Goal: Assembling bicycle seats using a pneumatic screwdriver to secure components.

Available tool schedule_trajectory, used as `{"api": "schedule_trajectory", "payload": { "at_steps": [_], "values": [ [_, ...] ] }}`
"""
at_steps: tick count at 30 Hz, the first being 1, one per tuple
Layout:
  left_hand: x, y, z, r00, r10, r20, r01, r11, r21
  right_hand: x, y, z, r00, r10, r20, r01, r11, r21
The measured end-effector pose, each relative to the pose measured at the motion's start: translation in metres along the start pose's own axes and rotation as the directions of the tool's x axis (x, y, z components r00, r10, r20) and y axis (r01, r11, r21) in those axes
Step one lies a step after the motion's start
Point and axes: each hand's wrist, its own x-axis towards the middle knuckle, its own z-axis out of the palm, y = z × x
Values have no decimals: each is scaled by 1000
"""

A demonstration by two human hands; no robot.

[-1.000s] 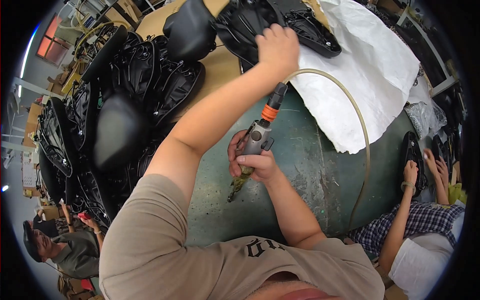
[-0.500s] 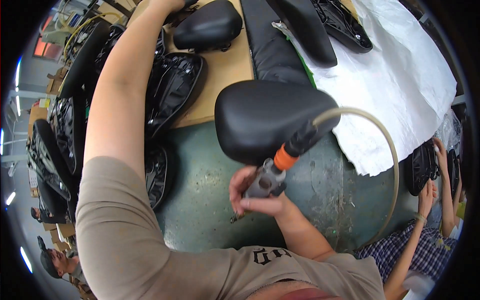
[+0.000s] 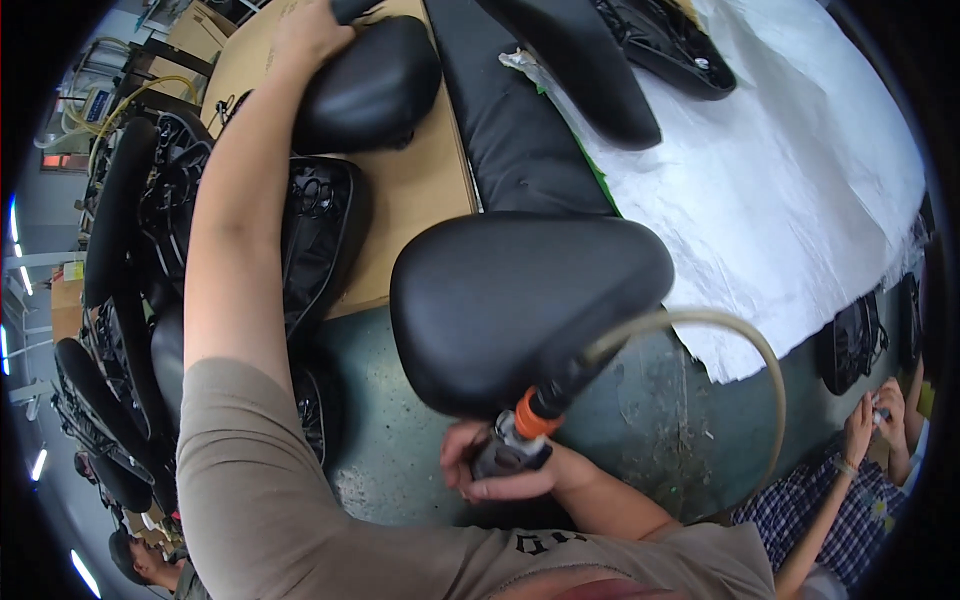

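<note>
My right hand (image 3: 495,470) is wrapped around a grey air tool (image 3: 505,452) with an orange ring and a black end, held low in front of me. A beige hose runs from it. Just beyond lies a smooth black padded seat (image 3: 520,300), top side up, partly covered by the tool's end. My left arm stretches to the far left, where my left hand (image 3: 312,35) is closed on a dark piece (image 3: 354,9) cut off by the picture's upper edge. Beside that hand sits another black padded seat (image 3: 375,90); whether the dark piece belongs to it I cannot tell.
Several black seats, some underside up (image 3: 325,225), crowd the left side beside cardboard (image 3: 445,170). A long black cushion (image 3: 510,130) and white sheeting (image 3: 770,200) cover the far bench. The green worktop (image 3: 640,400) lies nearer. At right, a co-worker's hands (image 3: 870,420) are busy.
My left hand has come further into view, with the far-left seat shifted left and down. The scene has slid downward in the picture. My right hand keeps hold of the air tool.
</note>
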Motion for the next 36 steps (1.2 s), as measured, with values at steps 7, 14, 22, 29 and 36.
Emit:
{"api": "schedule_trajectory", "payload": {
  "at_steps": [7,14,22,29,36],
  "values": [
    [-24,31,86,963,41,-265,-147,907,-395,2,-5,4,996,7,94,0,997,-82],
    [-124,85,13,979,-30,-201,-111,752,-650,-31,23,56,955,112,275,-70,985,-157],
    [-210,79,10,986,42,-162,-155,589,-793,-101,42,96,998,-16,60,43,879,-476],
    [-415,37,-1,785,565,-255,-586,543,-602,-147,41,149,964,-263,-42,154,681,-716],
    [-533,20,23,827,510,-236,-528,849,-13,-157,24,180,867,-495,67,312,432,-846]
  ]
}}
